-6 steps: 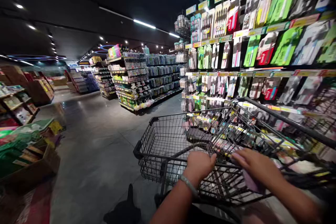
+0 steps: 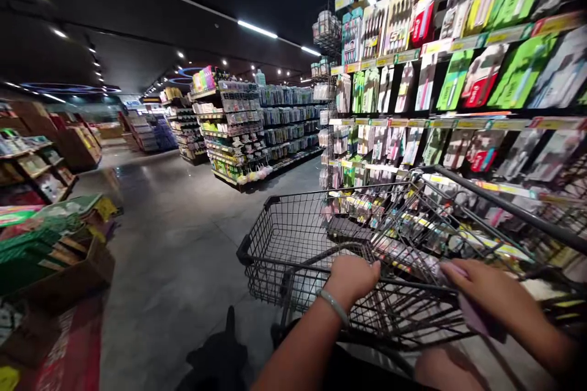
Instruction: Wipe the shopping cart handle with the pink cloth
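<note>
A black wire shopping cart [image 2: 298, 214] stands in front of me, turned so that its side rim is nearest. My left hand [image 2: 352, 278], with a pale bangle at the wrist, is closed around the cart's near rim bar. Further right, my right hand [image 2: 488, 284] is closed on a flat lilac object [image 2: 479, 316] whose kind I cannot make out; it hangs along the palm, beside the end of the rim. A strap seems to trail below it. Beyond this hand runs the cart's push handle [image 2: 513, 208].
On the right rises a rack of packaged toothbrushes [image 2: 454, 79], close to the cart. Stocked shelves [image 2: 238, 128] stand across the aisle. At left are a cardboard bin [image 2: 87, 269] with green goods and a red floor mat [image 2: 76, 348]. Grey floor [image 2: 183, 244] lies between.
My right hand has moved right along the cart's rim with the lilac object. My left hand keeps its hold on the bar. The view has shifted slightly.
</note>
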`<state>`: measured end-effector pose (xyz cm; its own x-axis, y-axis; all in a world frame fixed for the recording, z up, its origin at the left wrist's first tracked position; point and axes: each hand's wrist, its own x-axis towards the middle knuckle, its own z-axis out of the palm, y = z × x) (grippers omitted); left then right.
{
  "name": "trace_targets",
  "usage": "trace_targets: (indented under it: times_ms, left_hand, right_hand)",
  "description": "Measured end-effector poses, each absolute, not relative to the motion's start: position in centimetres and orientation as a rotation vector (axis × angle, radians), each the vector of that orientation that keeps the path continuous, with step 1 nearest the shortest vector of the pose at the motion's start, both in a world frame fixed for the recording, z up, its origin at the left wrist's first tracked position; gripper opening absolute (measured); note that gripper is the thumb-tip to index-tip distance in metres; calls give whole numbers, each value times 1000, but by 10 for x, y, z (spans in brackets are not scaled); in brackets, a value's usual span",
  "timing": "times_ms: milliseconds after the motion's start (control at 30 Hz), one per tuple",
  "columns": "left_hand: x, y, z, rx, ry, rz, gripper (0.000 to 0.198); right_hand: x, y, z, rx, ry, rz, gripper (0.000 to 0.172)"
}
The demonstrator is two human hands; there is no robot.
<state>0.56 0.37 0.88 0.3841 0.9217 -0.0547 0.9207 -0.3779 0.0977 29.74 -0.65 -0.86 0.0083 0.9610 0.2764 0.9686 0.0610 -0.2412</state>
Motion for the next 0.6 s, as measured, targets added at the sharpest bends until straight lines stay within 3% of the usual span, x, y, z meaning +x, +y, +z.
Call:
trace_targets:
  times_ms: [167, 267, 433, 600]
  left_hand:
    - [4, 4, 11, 2493, 1693, 21, 71]
    - [0, 4, 11, 2476, 1686, 8, 72]
    - [0, 3, 9, 2456, 1691, 0, 70]
    - [-1, 0, 10, 2500, 1681, 31, 64]
  right_hand:
    - [232, -17, 1, -1901, -2214, 6, 53]
    - [256, -6, 10, -1956, -2278, 211, 53]
    - [293, 21, 18, -2307, -2187, 262, 47]
    - [220, 12, 10, -1948, -2351, 420, 51]
